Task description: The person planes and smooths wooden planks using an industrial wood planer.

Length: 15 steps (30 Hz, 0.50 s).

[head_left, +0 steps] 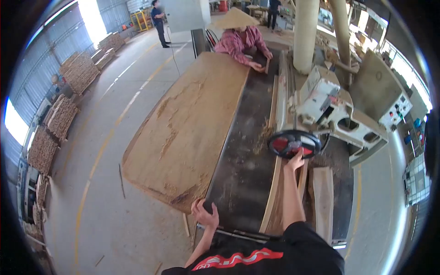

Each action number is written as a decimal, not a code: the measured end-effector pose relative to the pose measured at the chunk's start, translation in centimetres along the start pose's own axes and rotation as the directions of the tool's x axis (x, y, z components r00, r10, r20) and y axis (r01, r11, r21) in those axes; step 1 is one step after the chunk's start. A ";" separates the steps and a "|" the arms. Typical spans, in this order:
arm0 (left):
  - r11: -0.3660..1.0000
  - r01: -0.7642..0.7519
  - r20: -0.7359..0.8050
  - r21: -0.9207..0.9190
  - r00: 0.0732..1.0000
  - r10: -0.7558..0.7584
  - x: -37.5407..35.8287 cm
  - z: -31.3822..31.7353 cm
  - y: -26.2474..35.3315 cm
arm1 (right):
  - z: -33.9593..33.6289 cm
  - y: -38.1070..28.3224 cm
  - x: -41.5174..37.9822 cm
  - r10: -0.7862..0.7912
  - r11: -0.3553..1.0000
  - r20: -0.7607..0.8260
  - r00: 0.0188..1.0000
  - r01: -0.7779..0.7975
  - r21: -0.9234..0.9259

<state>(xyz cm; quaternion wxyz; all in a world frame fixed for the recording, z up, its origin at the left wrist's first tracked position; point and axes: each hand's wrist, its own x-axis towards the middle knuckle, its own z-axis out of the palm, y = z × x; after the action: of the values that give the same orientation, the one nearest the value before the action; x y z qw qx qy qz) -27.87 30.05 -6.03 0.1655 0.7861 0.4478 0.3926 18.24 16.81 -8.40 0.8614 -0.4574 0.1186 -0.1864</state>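
Note:
My right hand point(295, 161) is closed at the near rim of a black handwheel point(283, 145) with a red centre, mounted on the woodworking machine point(326, 98). My left hand point(205, 214) is at the near corner of the black machine table point(238, 183), beside the wooden side board point(197, 119). Its fingers curl round a small dark thing point(208, 206) whose kind I cannot make out. Sawdust and shavings point(168, 137) lie on the side board. Near my right forearm, long wooden strips point(273, 197) and a pale plank point(323, 199) lie on the machine bed.
Across the table a co-worker in a straw hat point(236, 19) handles a small wood piece point(267, 65). Thick duct pipes point(305, 36) rise behind the machine, near a control panel point(398, 112). Stacked wood point(79, 72) lines the left wall. Another person point(159, 23) stands farther back.

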 end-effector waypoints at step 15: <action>0.996 -0.034 0.109 0.080 0.994 0.025 -0.9 -0.3 -0.2 | 7.5 -22.9 0.8 -0.313 0.195 0.882 0.353 0.933 -0.304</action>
<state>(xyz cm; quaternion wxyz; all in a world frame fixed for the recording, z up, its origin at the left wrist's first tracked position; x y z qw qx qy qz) -28.50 29.35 -6.41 0.1511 0.8188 0.4422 0.3334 16.92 10.28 14.81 0.3479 -0.8186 -0.3400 -0.3055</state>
